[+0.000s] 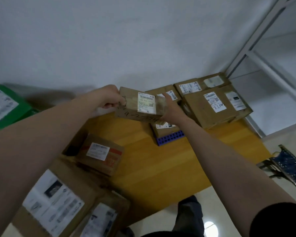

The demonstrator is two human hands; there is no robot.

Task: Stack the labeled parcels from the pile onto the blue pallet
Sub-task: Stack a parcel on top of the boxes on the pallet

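Pale grey wall behind, yellow wood-look floor panel (161, 159) below, cream tiles along the near edge.

Grips, with curled fingers (108, 105) of the left hand (108, 98), the left end of a small brown cardboard parcel (128, 100) bearing a white label on top and handwritten digits on its near side. Meets the parcel's right end with the right hand (169, 108), its fingers (165, 97) reaching up along that end; too blurred to tell whether curled round it or laid flat. Carries the parcel in the air between both hands, label up, a little tilted.

Hangs just above a smaller brown labelled box (166, 127), which sits on the perforated blue plastic pallet (171, 138); shows only the pallet's near left corner. Further right on the pallet: a large flat brown carton with two white labels (200, 108), and behind it a row of brown labelled cartons (179, 86) against the wall, all packed close together.

Down at the lower left, well apart from the pallet, the pile: a brown box with red print and a white label (92, 162), a wide brown carton with a large white sheet (85, 187) nearer the camera, and another labelled carton (101, 219) beside it, all blurred.

At the far left by the wall, a green box with a white label (19, 115). At the upper right, a white metal shelving frame (256, 53). At the bottom edge, a dark trouser leg (190, 216) and a black sleeve (280, 219) on the right arm.
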